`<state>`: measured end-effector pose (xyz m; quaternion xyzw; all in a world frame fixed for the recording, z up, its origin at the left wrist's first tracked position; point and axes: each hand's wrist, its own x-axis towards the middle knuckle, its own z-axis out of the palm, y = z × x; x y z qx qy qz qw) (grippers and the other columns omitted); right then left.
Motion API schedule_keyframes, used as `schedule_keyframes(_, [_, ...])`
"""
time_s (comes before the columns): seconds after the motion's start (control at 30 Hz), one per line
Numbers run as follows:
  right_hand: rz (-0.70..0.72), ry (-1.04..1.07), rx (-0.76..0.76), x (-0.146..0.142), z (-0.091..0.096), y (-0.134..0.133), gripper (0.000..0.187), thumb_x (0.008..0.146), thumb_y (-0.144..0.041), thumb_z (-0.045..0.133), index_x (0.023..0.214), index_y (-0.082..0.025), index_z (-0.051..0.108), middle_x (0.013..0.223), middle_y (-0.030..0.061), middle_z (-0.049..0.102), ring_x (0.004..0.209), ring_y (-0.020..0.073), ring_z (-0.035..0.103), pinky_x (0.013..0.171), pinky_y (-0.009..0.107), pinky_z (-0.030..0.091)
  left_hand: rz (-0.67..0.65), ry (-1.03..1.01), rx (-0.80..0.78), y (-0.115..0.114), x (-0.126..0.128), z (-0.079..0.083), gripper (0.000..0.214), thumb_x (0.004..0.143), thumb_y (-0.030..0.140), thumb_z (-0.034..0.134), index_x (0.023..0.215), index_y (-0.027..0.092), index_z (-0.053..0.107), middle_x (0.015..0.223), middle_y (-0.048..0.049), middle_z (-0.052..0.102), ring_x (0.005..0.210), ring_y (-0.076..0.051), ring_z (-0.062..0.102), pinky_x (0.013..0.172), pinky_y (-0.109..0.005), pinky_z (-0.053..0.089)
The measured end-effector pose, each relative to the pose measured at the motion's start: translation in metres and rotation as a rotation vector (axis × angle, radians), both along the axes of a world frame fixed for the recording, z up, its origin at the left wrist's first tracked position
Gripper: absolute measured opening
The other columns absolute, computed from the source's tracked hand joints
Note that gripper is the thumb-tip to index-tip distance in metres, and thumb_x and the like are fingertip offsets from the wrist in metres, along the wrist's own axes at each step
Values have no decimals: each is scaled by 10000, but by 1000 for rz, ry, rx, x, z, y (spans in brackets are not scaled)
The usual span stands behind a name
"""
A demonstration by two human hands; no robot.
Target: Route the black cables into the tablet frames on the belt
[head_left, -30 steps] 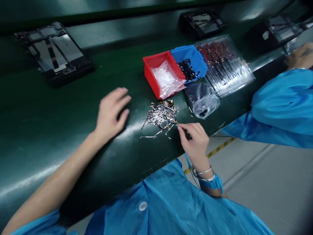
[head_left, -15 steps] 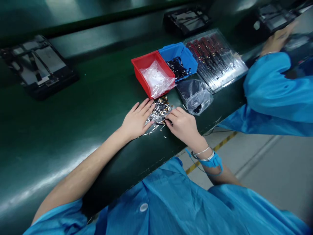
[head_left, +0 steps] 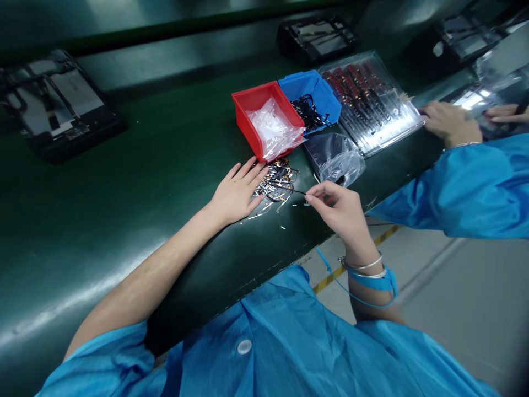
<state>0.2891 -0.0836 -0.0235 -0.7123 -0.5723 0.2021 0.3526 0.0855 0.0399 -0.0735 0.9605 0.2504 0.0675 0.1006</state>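
A heap of small metal and black cable pieces (head_left: pixel 278 184) lies on the dark green bench, just in front of the red bin (head_left: pixel 249 122). My left hand (head_left: pixel 237 193) rests flat with fingers spread against the left side of the heap. Thumb and forefinger of my right hand (head_left: pixel 336 207) pinch one end of a thin black cable (head_left: pixel 295 191). That cable runs leftward into the heap, where its other end is lost among the pieces. A few tiny white bits lie in front of the heap.
Clear plastic bags fill the red bin. Beside it stand a blue bin (head_left: pixel 330 105) of black cables, a bagged dark box (head_left: pixel 316 154) and a clear tray (head_left: pixel 372 144) of parts. Device housings (head_left: pixel 74 118) sit farther back. A co-worker's hand (head_left: pixel 448 121) is at the right.
My right hand has moved right, away from the heap, drawing the black cable out with it. My left hand stays spread on the heap. The co-worker's hand has come down toward the tray.
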Motion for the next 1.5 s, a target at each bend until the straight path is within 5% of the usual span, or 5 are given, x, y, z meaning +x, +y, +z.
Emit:
schedule_keyframes(0.13, [286,199,-244,0,2,2,130,777,-290,634,712,-179,652,612,-11,635,524,96,507,512,231,368,2,-33,-10,1,-1,0,612,962,435,386,1474,102,335,1529,-147,342,1443,-294,250,1145,-507,246])
schedule_keyframes(0.27, [488,-9,-398,-9,-1,9,91,746,-156,642,666,-192,664,550,-48,585,506,80,477,539,228,339,-7,-101,-31,2,-4,1,575,964,424,387,1438,98,392,1492,-156,405,1419,-289,309,1124,-513,280])
schedule_keyframes(0.67, [36,-168,85,2,-15,-22,111,833,-200,608,778,-220,702,618,-15,549,587,132,471,566,271,376,-226,-454,218,-54,-23,12,271,921,150,479,1162,104,594,1217,-136,661,1160,-252,591,937,-391,459])
schedule_keyframes(1.03, [335,-427,-221,-29,-7,-13,146,747,-77,604,673,-201,587,596,-18,535,651,149,502,591,268,336,68,-310,-31,-93,-14,23,210,913,208,516,1070,120,624,1023,-114,672,928,-240,591,742,-354,461])
schedule_keyframes(1.5, [221,-131,233,-31,-21,-41,146,873,-149,557,760,-199,634,643,-4,603,599,123,510,548,261,411,149,-363,-279,-101,2,18,130,911,151,540,809,173,617,773,-19,650,754,-166,606,710,-289,480])
